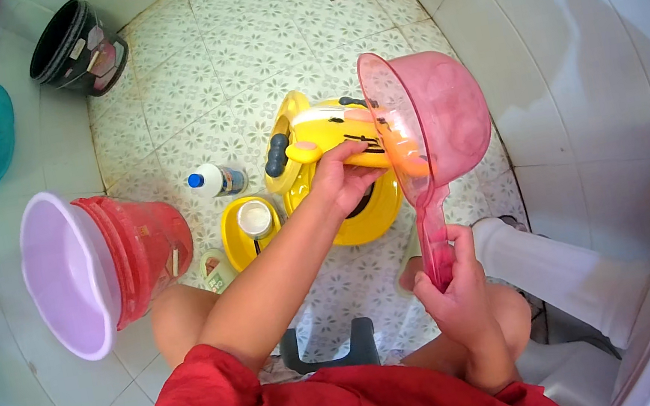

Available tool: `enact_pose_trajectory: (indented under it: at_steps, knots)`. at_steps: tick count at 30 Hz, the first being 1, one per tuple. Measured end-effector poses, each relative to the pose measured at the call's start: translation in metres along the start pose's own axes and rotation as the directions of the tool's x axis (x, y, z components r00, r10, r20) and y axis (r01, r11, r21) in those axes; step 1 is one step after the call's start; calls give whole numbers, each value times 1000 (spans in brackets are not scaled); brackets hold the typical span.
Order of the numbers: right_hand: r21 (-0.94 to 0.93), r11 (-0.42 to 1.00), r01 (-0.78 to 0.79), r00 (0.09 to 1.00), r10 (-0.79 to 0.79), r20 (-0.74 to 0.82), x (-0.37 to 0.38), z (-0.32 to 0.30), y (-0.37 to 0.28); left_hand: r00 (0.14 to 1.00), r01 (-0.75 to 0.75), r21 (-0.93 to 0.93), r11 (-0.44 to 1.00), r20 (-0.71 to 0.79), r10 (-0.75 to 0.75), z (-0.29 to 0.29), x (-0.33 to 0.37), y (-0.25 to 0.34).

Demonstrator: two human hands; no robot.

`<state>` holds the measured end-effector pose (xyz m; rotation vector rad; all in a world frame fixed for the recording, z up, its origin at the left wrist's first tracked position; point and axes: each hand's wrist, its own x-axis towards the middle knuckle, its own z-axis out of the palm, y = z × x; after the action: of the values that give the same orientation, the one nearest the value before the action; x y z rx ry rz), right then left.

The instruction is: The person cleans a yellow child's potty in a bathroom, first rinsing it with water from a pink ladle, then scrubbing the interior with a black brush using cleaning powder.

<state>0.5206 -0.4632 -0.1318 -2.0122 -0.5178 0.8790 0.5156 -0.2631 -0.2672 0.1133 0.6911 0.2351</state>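
We see left fingers [346, 150] pinching the yellow piece [328, 129], right fingers [461, 241] gripping the dipper [452, 111] by its handle [434, 236], presumably for leverage.

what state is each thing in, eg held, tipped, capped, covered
Dipper, tipped, mouth leftward, handle gripped by right hand
Animal head, held by left hand
Bottle, upright, capped
Tub, in yellow tray, lid unclear
Purple basin, uncovered, on red bucket
Black bucket, uncovered
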Motion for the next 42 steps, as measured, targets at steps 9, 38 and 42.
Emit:
enact_pose_trajectory:
  at_steps: [9, 38, 42]
  knots:
    - [-109, 990, 89, 996, -88, 13, 4, -4, 0, 1000, 4, 49, 999, -1, -4, 2, -2, -1]
    - [-91, 993, 81, 995, -86, -51, 13, 11, 13, 970, 84, 397, 914, 178, -166, 50, 17, 95]
    - [-95, 991, 98, 994, -102, -39, 15, 14, 9, 996, 8, 547, 837, 72, -57, 47, -13, 88]
